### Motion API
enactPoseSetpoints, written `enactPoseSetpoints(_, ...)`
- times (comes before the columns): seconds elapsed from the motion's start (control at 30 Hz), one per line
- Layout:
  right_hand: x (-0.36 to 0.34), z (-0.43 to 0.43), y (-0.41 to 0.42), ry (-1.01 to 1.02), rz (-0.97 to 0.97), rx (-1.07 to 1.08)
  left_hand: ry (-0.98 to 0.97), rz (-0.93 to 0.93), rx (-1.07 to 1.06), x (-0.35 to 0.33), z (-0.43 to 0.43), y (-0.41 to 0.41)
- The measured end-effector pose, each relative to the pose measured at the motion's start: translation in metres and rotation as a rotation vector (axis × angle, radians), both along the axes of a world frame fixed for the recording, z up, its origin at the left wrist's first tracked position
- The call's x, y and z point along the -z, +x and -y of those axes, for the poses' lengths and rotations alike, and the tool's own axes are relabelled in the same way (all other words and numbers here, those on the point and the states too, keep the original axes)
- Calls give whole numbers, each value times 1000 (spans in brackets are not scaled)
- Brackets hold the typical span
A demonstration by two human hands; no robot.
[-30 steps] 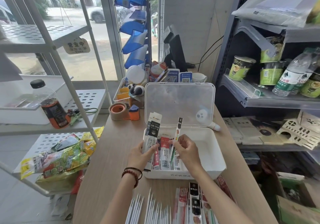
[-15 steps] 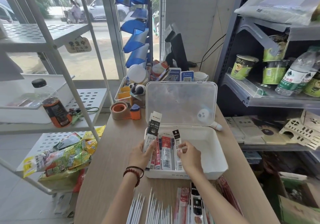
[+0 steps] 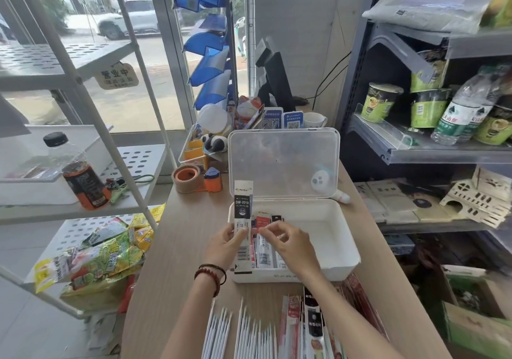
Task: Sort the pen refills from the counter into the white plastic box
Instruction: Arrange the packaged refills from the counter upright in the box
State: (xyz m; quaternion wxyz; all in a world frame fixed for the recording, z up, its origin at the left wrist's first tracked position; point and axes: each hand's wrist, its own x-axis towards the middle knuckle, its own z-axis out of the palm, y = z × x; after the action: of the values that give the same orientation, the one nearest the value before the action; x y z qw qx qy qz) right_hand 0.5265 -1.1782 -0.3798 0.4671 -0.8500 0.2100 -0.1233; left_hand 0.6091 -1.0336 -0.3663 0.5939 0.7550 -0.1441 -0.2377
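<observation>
the left hand point(image 3: 225, 245) pinches an upright black-and-white refill pack point(image 3: 243, 214) at the white plastic box's point(image 3: 343, 247) left wall. the right hand's point(image 3: 291, 243) fingers curl narrowly over packs point(image 3: 263, 250) lying inside. loose refills point(image 3: 243, 333) line the counter's point(image 3: 177, 247) near edge.

Counter point(image 3: 177, 247) — box point(image 3: 340, 236) at centre, lid point(image 3: 282, 161) upright behind; refill packs point(image 3: 263, 245) in its left end; loose refills point(image 3: 249, 333) before it; tape roll point(image 3: 186, 178) behind-left.
</observation>
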Motion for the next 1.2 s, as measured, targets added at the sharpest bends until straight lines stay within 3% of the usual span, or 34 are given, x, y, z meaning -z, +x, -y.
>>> enactPoseSetpoints(0.23, -11, 3, -3, 231, 47, -74, 2, 10, 50, -1, 3, -2)
enactPoseSetpoints(0.5, -23, 1, 0, 391, -68, -208, -78, -58, 17, -3, 0, -3)
enactPoseSetpoints(0.87, -38, -15, 8, 401, 55, -116, -165, -106, -54, -6, -15, 8)
enactPoseSetpoints(1.2, -52, 18, 11, 412, 152, -24, -71, 4, -85, -21, 11, 5)
